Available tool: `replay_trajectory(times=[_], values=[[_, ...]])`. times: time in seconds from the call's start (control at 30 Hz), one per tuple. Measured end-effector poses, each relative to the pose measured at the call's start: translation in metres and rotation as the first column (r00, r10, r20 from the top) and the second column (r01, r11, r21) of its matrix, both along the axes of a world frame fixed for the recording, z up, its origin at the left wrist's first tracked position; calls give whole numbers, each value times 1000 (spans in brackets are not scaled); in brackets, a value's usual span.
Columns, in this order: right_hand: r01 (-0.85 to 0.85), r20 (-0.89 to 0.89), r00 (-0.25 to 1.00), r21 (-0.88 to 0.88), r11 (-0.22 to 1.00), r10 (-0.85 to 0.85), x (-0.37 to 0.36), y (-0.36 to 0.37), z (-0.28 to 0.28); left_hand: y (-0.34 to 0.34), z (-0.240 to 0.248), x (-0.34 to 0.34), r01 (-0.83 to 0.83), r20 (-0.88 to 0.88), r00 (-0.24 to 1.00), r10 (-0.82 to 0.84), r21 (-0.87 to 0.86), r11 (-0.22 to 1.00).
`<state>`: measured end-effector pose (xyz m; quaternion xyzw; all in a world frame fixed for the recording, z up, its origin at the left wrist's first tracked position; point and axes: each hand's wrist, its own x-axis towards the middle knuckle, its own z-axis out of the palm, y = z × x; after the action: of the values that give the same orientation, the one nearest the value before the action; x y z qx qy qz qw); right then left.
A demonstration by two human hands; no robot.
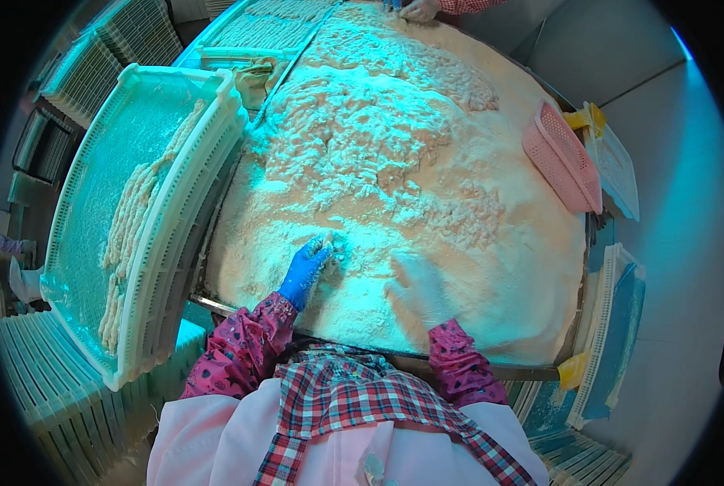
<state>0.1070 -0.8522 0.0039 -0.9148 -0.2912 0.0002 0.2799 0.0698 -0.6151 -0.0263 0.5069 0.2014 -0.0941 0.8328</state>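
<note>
My left hand (304,272), in a blue glove, is at the near left of a broad table bed of pale crumbs (475,292). Its fingers are closed in a pinch around a small crumb-coated piece (327,238), whose kind is hard to see. My right hand (419,288), in a whitish glove dusted with crumbs, lies on the crumbs to the right, fingers stretched out and partly blending into them. Beyond both hands spreads a heap of crumb-coated strips (354,138).
At left, a stack of white mesh trays (147,275) carries a row of coated strips (127,235) on top. A pink basket (562,158) sits on the table's right edge. Another tray (609,332) leans at right. Another person's gloved hand (420,10) is at the far end.
</note>
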Motion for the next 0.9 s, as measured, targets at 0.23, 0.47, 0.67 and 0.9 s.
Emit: replay_trajectory(times=[0.23,0.47,0.67,0.9], values=[[-35,-228,967,313,949,111,13,6,23,-10,-4,5,-29,37,999,33,-111,993],[192,-428,901,251,949,-69,-12,-50,12,8,2,-2,-59,61,996,68,-130,990],[227,-225,950,15,974,-218,-29,-17,-9,-10,5,2,5,83,997,7,-152,988],[654,-748,646,436,618,-155,-15,-18,3,-60,-14,-15,-21,-15,1000,14,-724,690]])
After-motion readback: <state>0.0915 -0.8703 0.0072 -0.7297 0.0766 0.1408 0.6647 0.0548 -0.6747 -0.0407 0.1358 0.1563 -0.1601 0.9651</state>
